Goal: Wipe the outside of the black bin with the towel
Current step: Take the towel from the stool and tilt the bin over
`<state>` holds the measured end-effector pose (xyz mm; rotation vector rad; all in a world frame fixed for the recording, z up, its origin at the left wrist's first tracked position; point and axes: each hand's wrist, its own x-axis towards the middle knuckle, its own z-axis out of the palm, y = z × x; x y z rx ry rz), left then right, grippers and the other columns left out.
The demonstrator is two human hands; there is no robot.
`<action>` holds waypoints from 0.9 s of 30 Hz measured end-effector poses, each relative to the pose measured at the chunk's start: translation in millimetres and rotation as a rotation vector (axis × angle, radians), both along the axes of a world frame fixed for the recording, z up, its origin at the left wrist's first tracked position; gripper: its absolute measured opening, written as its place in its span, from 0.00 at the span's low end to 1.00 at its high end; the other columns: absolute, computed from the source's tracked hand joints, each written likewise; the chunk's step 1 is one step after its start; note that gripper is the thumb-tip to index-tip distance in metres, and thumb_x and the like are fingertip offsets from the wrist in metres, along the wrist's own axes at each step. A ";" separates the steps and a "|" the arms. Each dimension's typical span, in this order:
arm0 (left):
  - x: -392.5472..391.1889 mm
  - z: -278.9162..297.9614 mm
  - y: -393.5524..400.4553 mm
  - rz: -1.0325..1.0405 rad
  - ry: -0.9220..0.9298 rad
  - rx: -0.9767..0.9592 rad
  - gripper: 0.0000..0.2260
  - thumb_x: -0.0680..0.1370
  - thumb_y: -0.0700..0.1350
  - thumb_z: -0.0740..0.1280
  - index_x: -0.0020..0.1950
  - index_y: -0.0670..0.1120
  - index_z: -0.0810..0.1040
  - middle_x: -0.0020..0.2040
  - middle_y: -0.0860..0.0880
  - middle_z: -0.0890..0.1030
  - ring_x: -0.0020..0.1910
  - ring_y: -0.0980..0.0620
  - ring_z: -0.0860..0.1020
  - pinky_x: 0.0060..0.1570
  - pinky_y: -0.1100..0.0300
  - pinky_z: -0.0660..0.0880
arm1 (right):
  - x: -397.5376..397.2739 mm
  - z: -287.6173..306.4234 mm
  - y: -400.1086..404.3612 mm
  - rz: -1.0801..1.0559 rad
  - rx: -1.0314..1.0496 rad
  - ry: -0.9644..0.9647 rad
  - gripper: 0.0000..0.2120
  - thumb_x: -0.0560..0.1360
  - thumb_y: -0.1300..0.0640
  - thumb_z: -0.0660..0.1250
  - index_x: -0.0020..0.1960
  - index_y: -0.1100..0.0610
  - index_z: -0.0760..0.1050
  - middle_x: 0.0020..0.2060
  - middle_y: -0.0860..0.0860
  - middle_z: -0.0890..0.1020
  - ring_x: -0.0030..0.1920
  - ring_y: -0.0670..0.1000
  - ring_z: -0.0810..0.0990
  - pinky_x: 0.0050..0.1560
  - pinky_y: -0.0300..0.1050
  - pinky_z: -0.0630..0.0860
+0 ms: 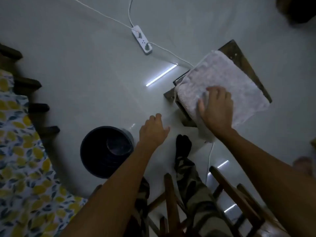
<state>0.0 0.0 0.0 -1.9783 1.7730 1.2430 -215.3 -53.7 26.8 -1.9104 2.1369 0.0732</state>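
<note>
The black bin stands upright on the pale tiled floor at lower left of centre, its mouth facing up. A white towel lies draped over a dark wooden stool at the right. My right hand rests on the towel's near edge, fingers curled into the cloth. My left hand hovers over the floor just right of the bin, fingers loosely apart and holding nothing.
A white power strip with cables lies on the floor beyond. A bed with a lemon-print sheet lines the left. Wooden chair parts and my leg in a black sock are near the bottom.
</note>
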 end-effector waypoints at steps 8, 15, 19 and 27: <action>20.1 -100.6 55.5 -0.033 -0.050 0.081 0.27 0.80 0.58 0.63 0.72 0.42 0.66 0.65 0.39 0.73 0.63 0.38 0.74 0.60 0.43 0.74 | -17.3 -68.0 19.6 -0.163 -0.168 0.074 0.39 0.80 0.28 0.50 0.84 0.49 0.53 0.84 0.56 0.53 0.84 0.59 0.50 0.81 0.64 0.48; 39.6 -136.1 110.3 -0.039 -0.074 0.138 0.28 0.80 0.59 0.62 0.73 0.42 0.65 0.67 0.39 0.72 0.63 0.38 0.74 0.59 0.45 0.74 | -17.2 -70.6 20.2 -0.155 -0.210 0.058 0.41 0.80 0.26 0.47 0.84 0.48 0.51 0.84 0.55 0.52 0.84 0.57 0.49 0.82 0.63 0.46; 57.5 -151.2 128.5 -0.038 -0.143 0.093 0.27 0.80 0.60 0.61 0.72 0.43 0.65 0.68 0.40 0.72 0.64 0.39 0.74 0.57 0.46 0.74 | -14.8 -71.4 21.3 -0.153 -0.220 0.045 0.41 0.79 0.26 0.46 0.84 0.48 0.50 0.85 0.55 0.51 0.84 0.58 0.48 0.81 0.65 0.47; 83.9 -188.7 156.5 -0.032 -0.281 -0.101 0.24 0.78 0.51 0.68 0.71 0.44 0.68 0.69 0.42 0.68 0.67 0.41 0.70 0.59 0.45 0.73 | -21.2 -80.5 34.2 -0.099 -0.289 0.017 0.38 0.81 0.29 0.42 0.84 0.50 0.51 0.84 0.55 0.51 0.84 0.58 0.48 0.82 0.63 0.45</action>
